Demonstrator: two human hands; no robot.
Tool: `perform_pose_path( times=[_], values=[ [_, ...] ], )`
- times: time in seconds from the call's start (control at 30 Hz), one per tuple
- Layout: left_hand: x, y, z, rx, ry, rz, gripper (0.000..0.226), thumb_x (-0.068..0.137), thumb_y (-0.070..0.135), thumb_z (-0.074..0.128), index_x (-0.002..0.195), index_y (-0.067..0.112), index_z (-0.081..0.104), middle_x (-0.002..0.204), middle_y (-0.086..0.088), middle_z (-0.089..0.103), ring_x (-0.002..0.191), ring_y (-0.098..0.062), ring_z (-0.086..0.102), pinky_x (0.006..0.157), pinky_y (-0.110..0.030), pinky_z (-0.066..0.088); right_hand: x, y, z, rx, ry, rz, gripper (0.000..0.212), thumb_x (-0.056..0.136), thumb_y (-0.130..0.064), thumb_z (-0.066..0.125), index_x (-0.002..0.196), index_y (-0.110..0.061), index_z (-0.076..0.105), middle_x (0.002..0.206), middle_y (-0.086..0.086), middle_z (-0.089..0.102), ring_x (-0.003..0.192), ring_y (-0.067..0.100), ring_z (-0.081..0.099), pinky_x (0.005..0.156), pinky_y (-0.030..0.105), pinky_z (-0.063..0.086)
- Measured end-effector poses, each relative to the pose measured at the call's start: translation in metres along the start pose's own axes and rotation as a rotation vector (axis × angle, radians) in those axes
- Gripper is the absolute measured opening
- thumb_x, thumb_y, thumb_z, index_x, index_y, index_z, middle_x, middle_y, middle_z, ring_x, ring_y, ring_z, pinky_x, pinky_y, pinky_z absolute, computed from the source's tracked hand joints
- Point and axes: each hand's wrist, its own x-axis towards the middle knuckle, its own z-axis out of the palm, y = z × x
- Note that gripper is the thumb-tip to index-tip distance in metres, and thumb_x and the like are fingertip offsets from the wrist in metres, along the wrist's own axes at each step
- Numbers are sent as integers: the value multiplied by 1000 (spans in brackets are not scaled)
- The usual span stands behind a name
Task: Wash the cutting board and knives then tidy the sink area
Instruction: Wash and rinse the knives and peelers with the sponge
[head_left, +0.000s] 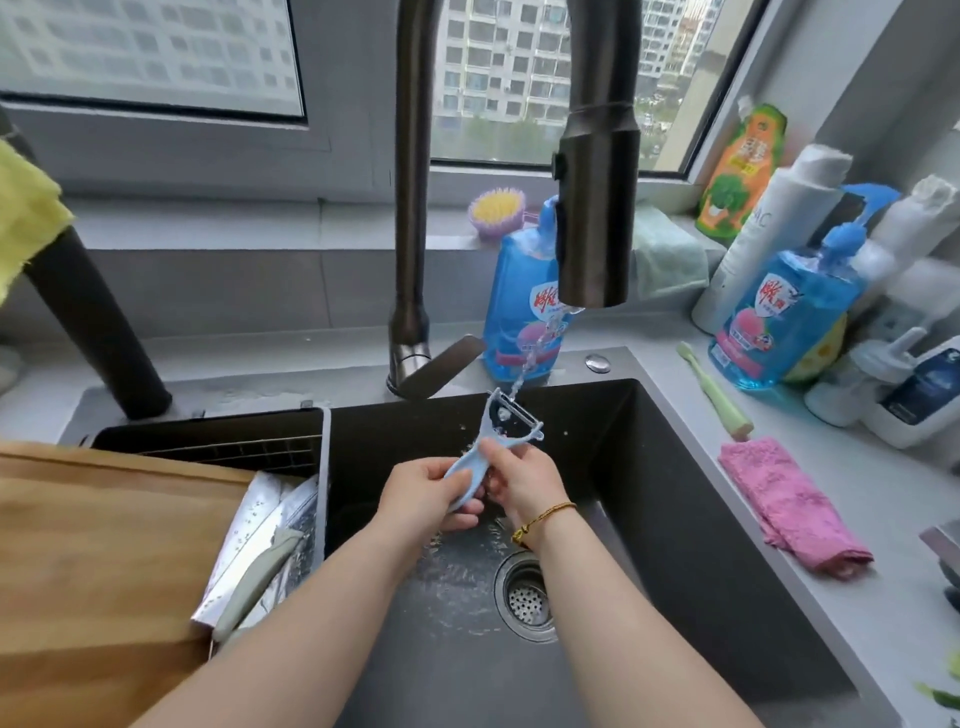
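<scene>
Over the sink, both hands' fingers were clamped on the peeler, its blade under the stream. Turning it slowly would probably rinse both faces, fingertips kept off the edge.

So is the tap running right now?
On. A thin stream of water falls from the tap onto the head of the blue peeler, held over the sink by both hands.

You have open basin around the drain at lower centre, but the faucet head hangs overhead, the cutting board and rack wall off the left, and bottles crowd the upper right counter.
</scene>
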Motion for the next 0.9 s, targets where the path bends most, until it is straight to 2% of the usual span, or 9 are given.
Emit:
perform_pose_path(
  times=[0.1,0.27,0.4,0.5,0.57,0.63,0.7,0.77,0.9],
  values=[
    [0,-4,1,22,14,10,27,93,3,48,116,6,60,73,-6,62,57,-10,57,47,-13,50,2,0,4,-76,138,0,30,94,-32,47,72,-13,55,59,2,53,55,11,50,57,21,43],
    [2,-5,-10,-25,33,2,25,94,8,48,115,3,60,76,-7,62,63,-12,58,51,-14,53,-1,5,5,115,-173,-3,14,92,-3,46,84,-9,56,71,5,60,66,13,58,63,21,50],
    [-2,1,-11,-253,-64,-190,38,98,31,37,89,2,61,70,-11,66,52,-11,63,47,-19,54,-2,-1,-1,159,-244,22,13,93,-4,44,92,-10,56,73,5,64,67,11,62,55,18,53],
    [-2,1,-10,-349,-131,-220,32,97,21,41,83,0,61,60,-7,66,50,-10,63,47,-18,54,-4,-2,-3,164,-236,16,15,94,-3,42,97,-9,56,77,6,59,70,12,58,58,17,52],
    [-1,2,-7,-358,-112,-160,20,93,11,48,91,-3,63,73,-8,64,64,-12,61,52,-19,55,-6,-2,-3,233,-217,-16,19,92,0,43,86,-8,60,69,4,64,69,14,60,60,19,54],
    [0,3,-2,-298,-65,-85,19,89,1,53,105,-5,62,87,-8,62,76,-13,58,64,-22,54,-8,-3,-3,332,-179,-28,24,93,0,41,82,-5,62,70,5,68,73,18,61,61,22,55],
    [2,3,1,-160,21,6,24,86,0,58,110,-1,62,92,-7,64,80,-12,58,73,-23,50,-10,-2,-2,487,-156,20,26,97,-9,36,93,-3,61,84,10,67,80,20,62,63,25,56],
    [5,2,1,-7,120,83,25,83,5,64,109,6,64,88,0,62,79,-7,57,69,-19,46,-13,-1,0,606,-180,65,30,99,-21,33,101,-4,59,95,11,66,87,20,63,65,26,57],
    [7,-4,0,119,124,93,23,81,11,68,103,9,65,85,1,62,78,-7,57,64,-18,45,-11,2,3,367,-82,-15,19,94,-5,43,111,-4,53,92,7,62,86,17,61,69,27,55]
  ],
)
